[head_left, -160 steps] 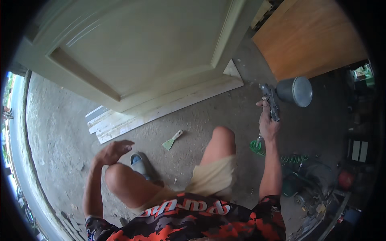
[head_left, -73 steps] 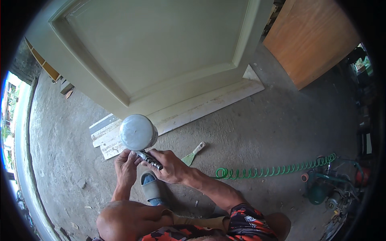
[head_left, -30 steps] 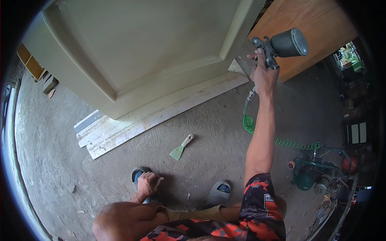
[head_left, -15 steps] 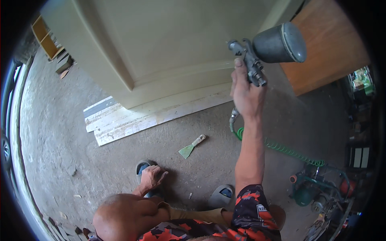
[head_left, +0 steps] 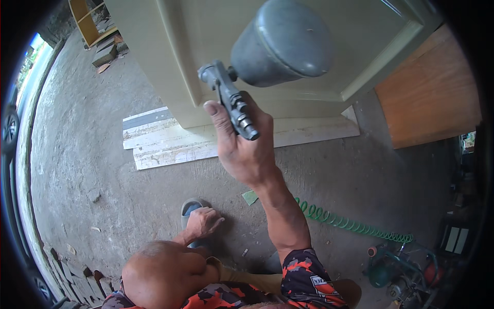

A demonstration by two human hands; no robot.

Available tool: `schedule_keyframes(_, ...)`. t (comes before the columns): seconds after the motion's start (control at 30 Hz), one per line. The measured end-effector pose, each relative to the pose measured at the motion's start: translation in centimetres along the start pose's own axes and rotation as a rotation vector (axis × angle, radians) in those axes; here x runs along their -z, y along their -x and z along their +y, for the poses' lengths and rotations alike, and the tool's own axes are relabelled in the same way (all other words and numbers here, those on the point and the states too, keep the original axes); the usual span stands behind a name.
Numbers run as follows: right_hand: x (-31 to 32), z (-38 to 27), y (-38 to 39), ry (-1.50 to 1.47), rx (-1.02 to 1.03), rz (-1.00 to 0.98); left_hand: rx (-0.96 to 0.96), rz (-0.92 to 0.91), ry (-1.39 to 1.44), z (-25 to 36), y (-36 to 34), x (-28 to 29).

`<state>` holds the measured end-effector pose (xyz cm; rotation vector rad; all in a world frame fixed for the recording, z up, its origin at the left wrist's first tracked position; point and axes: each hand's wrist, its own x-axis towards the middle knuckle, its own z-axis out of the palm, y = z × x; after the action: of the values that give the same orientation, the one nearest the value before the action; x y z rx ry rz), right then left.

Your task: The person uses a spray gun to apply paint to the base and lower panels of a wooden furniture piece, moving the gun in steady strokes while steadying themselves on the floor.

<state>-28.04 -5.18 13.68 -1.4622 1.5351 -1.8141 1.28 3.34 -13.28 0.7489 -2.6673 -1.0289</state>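
Note:
My right hand (head_left: 247,149) is wrapped round a grey metal spray gun (head_left: 230,98), thumb along its side. The gun carries a large grey paint cup (head_left: 283,44), tilted to the right. Behind it stands a beige panelled door (head_left: 139,46) with raised moulding; the cup hides part of it. My left hand (head_left: 202,222) hangs low over my left foot, fingers loosely bent, thumb apart, with nothing visible in it. The gun's trigger is hidden from view.
Whitish boards (head_left: 175,152) lie beneath the door. A putty knife (head_left: 250,197) is mostly hidden by my right forearm. A coiled green hose (head_left: 355,226) runs to a compressor (head_left: 396,273) at lower right. A brown wooden panel (head_left: 432,98) stands at right, a wooden frame (head_left: 88,26) far left.
My right hand has moved left with the spray gun, which now looks larger and closer. My forearm now covers most of the putty knife. The left hand has barely moved.

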Motion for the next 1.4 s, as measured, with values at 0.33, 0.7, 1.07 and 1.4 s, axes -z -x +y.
schedule_keyframes(0.33,5.0,0.5,1.0,0.004,-0.082,-0.007,0.008,-0.012,0.021,0.5,-0.4,0.3)
schedule_keyframes(0.7,20.3,3.9,0.4,0.16,-0.242,0.446,-0.023,0.014,0.009,0.5,-0.6,-0.2)
schedule_keyframes(1.07,31.1,5.5,0.0,0.315,-0.297,0.733,0.0,-0.003,-0.009,0.3,-0.5,-0.7)
schedule_keyframes(1.4,25.0,6.0,1.6,0.289,-0.293,0.627,-0.01,0.012,0.009,0.6,-0.8,-0.4)
